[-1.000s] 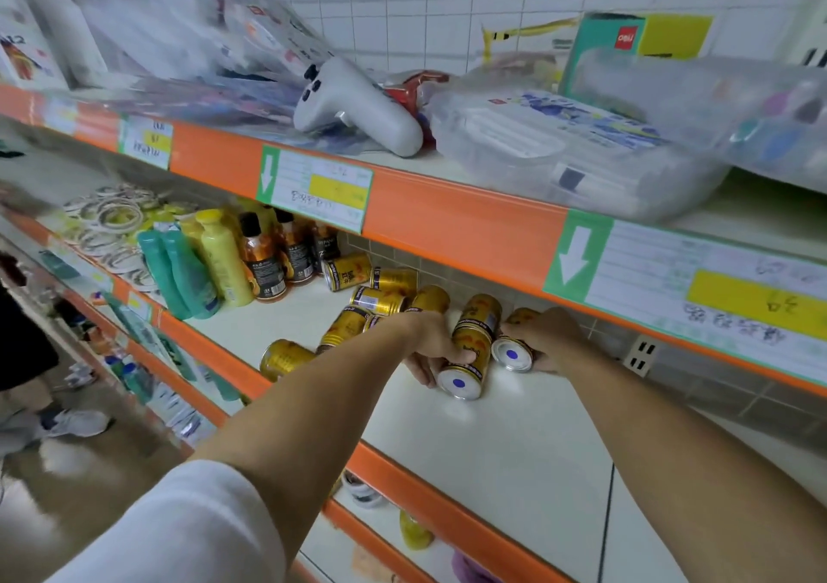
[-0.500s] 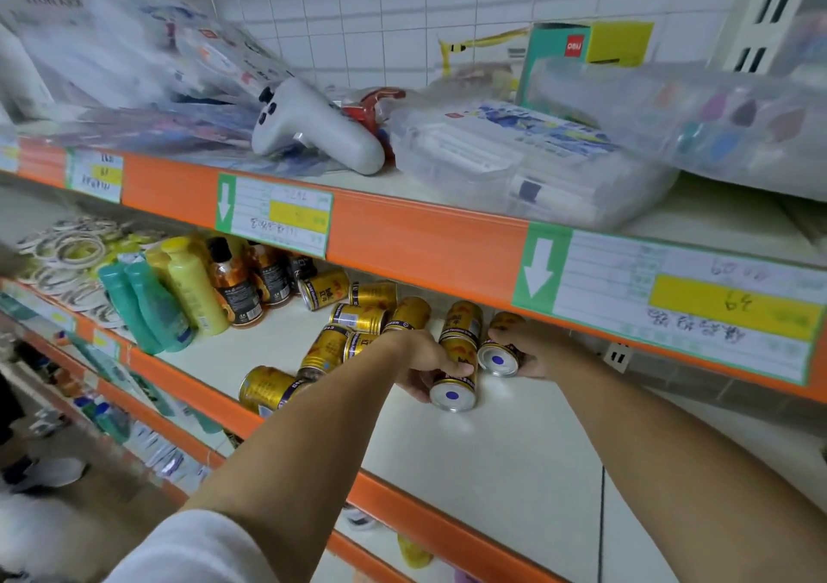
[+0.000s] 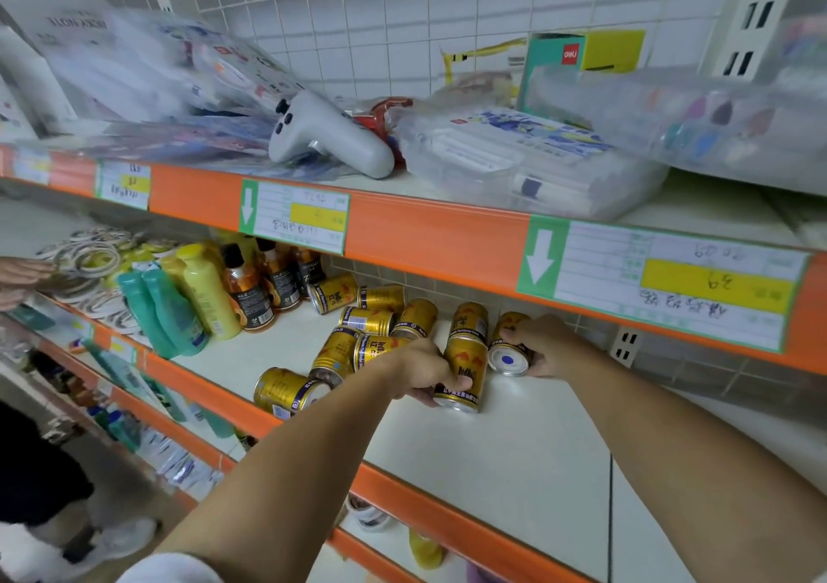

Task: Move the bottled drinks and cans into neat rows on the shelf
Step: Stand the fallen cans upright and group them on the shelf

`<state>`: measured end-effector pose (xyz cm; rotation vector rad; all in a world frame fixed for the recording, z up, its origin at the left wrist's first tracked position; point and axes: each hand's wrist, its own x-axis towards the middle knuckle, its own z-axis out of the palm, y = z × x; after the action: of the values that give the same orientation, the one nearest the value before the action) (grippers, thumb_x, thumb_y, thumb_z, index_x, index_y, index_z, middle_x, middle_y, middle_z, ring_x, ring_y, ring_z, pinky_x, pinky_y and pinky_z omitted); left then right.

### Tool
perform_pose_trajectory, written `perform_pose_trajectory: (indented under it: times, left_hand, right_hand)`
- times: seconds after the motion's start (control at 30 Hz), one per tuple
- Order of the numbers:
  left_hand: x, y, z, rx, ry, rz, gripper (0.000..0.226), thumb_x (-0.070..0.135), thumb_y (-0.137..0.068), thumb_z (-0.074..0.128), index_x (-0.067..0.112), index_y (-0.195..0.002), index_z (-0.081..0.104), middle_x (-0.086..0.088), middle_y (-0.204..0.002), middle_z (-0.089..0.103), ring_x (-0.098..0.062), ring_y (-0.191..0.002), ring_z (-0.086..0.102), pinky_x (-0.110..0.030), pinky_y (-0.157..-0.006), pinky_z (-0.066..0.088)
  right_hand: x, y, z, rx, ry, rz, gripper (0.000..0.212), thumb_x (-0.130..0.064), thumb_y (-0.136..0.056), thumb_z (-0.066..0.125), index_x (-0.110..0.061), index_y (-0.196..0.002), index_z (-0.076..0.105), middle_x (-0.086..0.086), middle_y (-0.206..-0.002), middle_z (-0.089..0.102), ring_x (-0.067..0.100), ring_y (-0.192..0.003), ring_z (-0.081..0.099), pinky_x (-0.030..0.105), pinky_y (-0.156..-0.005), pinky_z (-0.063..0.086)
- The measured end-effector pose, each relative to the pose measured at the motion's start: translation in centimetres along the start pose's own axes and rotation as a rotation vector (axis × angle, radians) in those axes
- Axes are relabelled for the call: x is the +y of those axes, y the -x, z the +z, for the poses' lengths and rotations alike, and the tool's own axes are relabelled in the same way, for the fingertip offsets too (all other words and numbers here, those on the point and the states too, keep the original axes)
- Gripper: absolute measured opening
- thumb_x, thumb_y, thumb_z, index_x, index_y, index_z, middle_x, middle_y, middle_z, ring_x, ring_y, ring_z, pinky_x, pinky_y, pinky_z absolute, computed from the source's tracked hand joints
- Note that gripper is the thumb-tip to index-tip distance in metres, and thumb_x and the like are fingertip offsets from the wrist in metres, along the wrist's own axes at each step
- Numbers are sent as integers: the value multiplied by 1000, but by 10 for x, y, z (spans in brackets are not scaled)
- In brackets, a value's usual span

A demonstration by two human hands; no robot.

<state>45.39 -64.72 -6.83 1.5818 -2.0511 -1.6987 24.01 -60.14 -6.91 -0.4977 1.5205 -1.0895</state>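
Raised since a second ago: upright gold can [image 3: 463,370], gripped in my left hand [image 3: 425,370]. Lying gold can [image 3: 510,349], gripped in my right hand [image 3: 548,349], white shelf [image 3: 492,443].

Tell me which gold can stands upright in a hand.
The gold can gripped by the left hand stands upright. The can in the right hand lies sideways, its blue-dotted end facing out.

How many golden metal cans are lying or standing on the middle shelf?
10 golden metal cans: one upright in the left hand, one lying in the right hand, one upright behind, one by the front edge, six piled near the brown plastic bottles. More may be hidden.
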Motion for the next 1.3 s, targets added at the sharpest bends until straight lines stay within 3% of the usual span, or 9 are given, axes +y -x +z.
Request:
perform_pose_trajectory:
  times: [0.07,0.23,0.37,0.5,0.63,0.7,0.9,1.1,1.3]
  left_hand:
    - [-2,4,1,2,-14,24,45,23,-76,88,6,-113,68,-14,-112,74,-28,-103,72,-40,-87,62]
    - [2,14,3,13,-99,67,52,23,-56,96,13,-102,72,-8,-98,77,-25,-93,75,-40,-80,64]
    - [1,20,6,60,-137,114,58,24,-52,98,16,-100,67,-6,-100,74,-24,-92,73,-39,-74,65]
    - [-6,27,5,96,-105,154,62,21,-53,99,15,-104,64,-6,-101,73,-22,-91,73,-41,-74,65]
    - [-14,33,1,138,-53,184,69,17,-53,99,17,-110,60,-5,-101,72,-20,-90,72,-39,-76,64]
    - [-15,35,-4,142,-11,189,71,15,-54,99,16,-113,59,-7,-105,71,-22,-94,72,-41,-79,64]
    - [-16,41,-12,138,70,216,68,11,-58,97,16,-116,62,-4,-104,73,-20,-95,72,-31,-77,61]
    - [-18,43,-13,157,79,251,52,11,-61,96,19,-105,69,-2,-99,75,-18,-94,71,-29,-79,58]
    - [-15,47,-15,164,104,278,44,6,-62,95,16,-99,73,-2,-96,77,-19,-94,72,-32,-84,58]
  right_hand:
    - [0,3,-2,-53,-31,-9,11,0,-97,58,-6,-88,54,14,-67,70,26,-66,68,49,-65,60]
    - [-1,10,-8,-215,-171,-1,13,6,-98,49,-3,-92,57,17,-81,65,30,-83,61,57,-104,43]
    - [-4,12,-8,-236,-169,12,19,7,-98,43,-5,-88,53,13,-74,59,25,-68,56,55,-119,23]
    - [-3,6,-7,-137,-96,-17,26,6,-95,53,5,-121,51,16,-85,57,27,-81,58,58,-106,43]
    - [-4,6,-10,-27,-61,-11,35,8,-90,60,1,-121,47,30,-91,69,34,-92,70,47,-59,60]
    - [-5,8,-9,11,-23,19,35,9,-86,65,-1,-118,54,22,-86,72,32,-81,71,47,-52,59]
    - [-4,19,-3,35,28,7,41,11,-82,70,-1,-117,54,29,-111,65,42,-98,68,61,-85,54]
    - [10,30,3,118,147,-53,50,3,-87,71,2,-132,50,21,-126,63,36,-115,63,53,-104,48]
    - [25,42,5,162,247,-159,52,8,-82,73,-9,-126,50,15,-125,63,29,-107,64,37,-81,58]
